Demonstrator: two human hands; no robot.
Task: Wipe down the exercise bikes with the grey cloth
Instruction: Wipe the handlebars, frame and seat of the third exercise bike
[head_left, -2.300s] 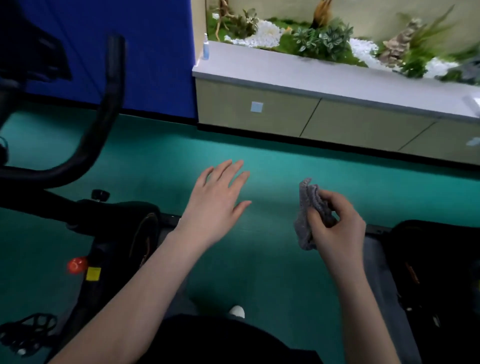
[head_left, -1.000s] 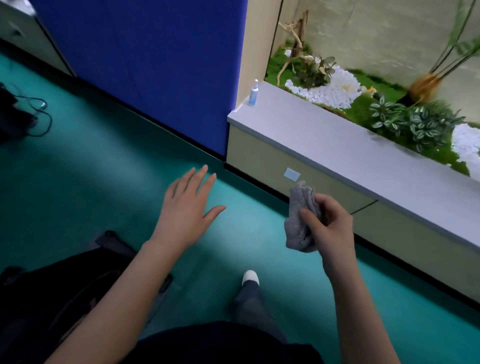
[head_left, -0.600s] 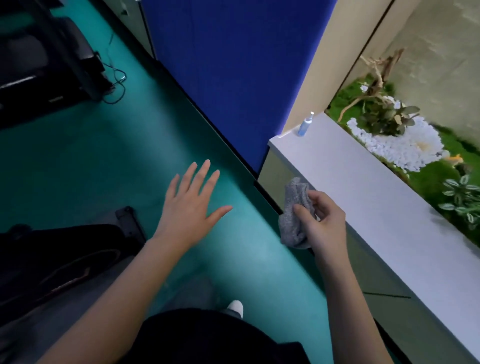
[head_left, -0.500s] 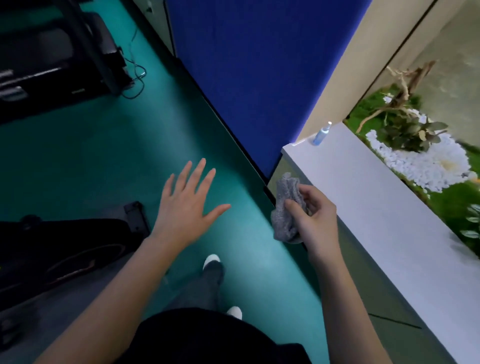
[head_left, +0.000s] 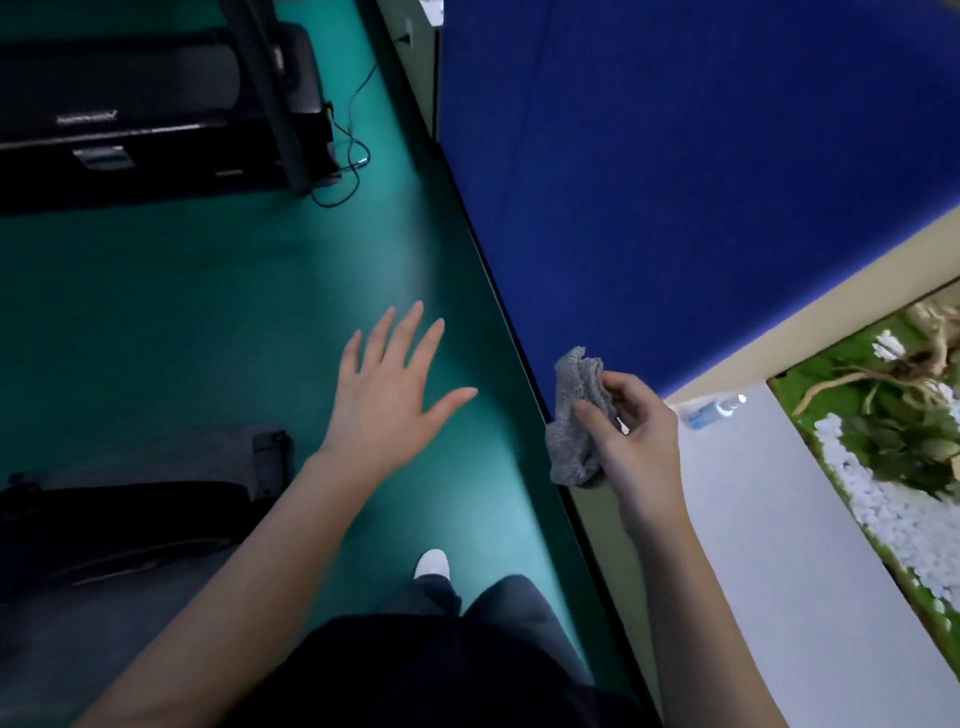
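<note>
Turned left, bike base (head_left: 130, 519) now lower left. Pinching bunched grey cloth (head_left: 576, 415) in right hand (head_left: 634, 441) above the floor's (head_left: 208, 312) right edge, left hand (head_left: 384, 405) spread, empty. Could drop it, pinch so light.

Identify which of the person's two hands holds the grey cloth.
The right hand: its fingers pinch the bunched grey cloth. The left hand is spread open above the green floor, holding nothing.

Nubbly knitted grey cloth (head_left: 576, 415); smooth matt teal floor (head_left: 208, 312); felt-like blue panel (head_left: 675, 182).
</note>
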